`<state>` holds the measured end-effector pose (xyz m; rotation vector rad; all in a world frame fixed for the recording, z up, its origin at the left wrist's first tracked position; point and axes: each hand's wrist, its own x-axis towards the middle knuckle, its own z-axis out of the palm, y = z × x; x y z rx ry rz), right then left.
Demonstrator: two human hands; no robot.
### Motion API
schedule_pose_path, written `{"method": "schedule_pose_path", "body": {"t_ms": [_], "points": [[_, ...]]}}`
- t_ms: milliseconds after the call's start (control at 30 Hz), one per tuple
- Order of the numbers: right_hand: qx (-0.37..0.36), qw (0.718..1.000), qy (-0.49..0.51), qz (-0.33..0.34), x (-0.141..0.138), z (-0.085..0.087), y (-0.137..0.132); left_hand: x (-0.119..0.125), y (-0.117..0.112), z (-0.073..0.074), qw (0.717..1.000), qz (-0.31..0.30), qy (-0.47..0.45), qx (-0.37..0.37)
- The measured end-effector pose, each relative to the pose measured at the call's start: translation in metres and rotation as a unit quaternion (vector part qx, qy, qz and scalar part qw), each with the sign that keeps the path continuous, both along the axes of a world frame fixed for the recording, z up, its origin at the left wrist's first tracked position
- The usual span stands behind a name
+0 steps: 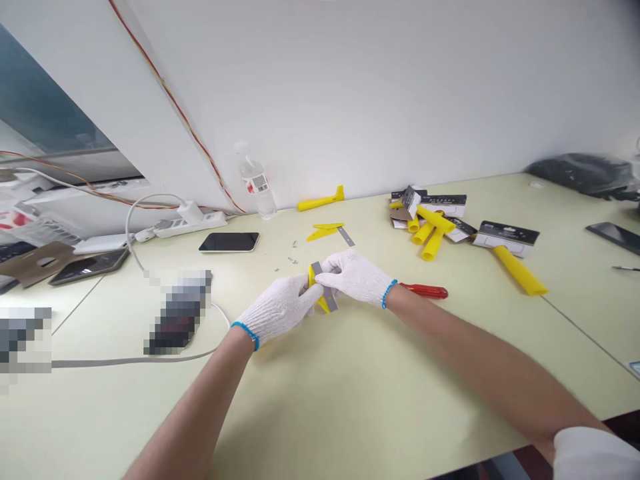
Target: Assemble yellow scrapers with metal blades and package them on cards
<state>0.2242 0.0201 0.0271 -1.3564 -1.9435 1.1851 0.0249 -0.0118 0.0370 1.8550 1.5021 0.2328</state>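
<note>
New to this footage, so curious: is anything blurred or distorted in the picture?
In the head view, the left gloved hand and right gloved hand look fairly sharp, the right forearm is softly blurred, a pixelated patch hides something, and wide-angle distortion stretches the view.

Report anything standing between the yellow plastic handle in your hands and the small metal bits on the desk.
Nothing visible does: the small metal bits lie on the desk just beyond the left hand and the yellow plastic handle.
</note>
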Motion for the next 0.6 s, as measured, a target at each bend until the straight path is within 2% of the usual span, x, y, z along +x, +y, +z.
{"method": "schedule_pose_path", "body": {"t_ms": [100,200,333,433,533,600], "points": [[0.017,0.999,-0.027,0.001,0.001,0.004,-0.001,0.000,0.002,-0.006,1.000,-0.014,-0.020,-0.018],[0.028,0.999,-0.033,0.008,0.003,0.005,0.000,-0.002,0.002,-0.009,0.999,-0.020,-0.028,-0.004],[0.000,1.000,0.004,0.006,0.003,0.004,0.000,-0.003,0.002,-0.010,1.000,-0.014,-0.010,0.018],[-0.025,0.999,0.036,-0.006,0.000,0.005,-0.003,-0.001,0.003,-0.007,0.999,-0.005,-0.017,0.028],[-0.020,0.999,0.049,0.008,0.000,0.008,-0.001,0.001,0.003,-0.001,0.999,0.028,-0.028,0.012],[-0.031,0.997,0.073,-0.008,0.004,0.009,0.005,-0.001,0.002,0.004,0.998,0.047,-0.035,0.005]]}}
